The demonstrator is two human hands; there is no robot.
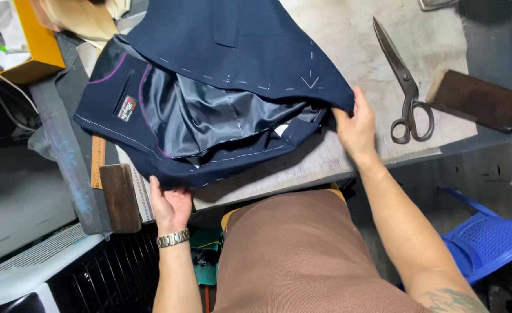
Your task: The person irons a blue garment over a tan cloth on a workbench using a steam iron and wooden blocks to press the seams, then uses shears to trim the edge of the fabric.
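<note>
A navy suit jacket point(232, 52) lies on the worktable point(429, 40), marked with white basting stitches and showing grey lining point(209, 116) and a purple-piped inner pocket. My left hand point(170, 206), with a metal watch on the wrist, grips the jacket's near lower edge at the table's front. My right hand point(357, 127) pinches the jacket's right corner, lifting the upper layer so the lining shows.
Large tailor's shears point(405, 87) lie right of the jacket, with a dark wooden block point(479, 99) beyond them. Another wooden block point(119, 197) and a ruler point(97, 159) sit at the left. A yellow box point(33, 40) is at the far left, a blue plastic chair point(490, 240) at the lower right.
</note>
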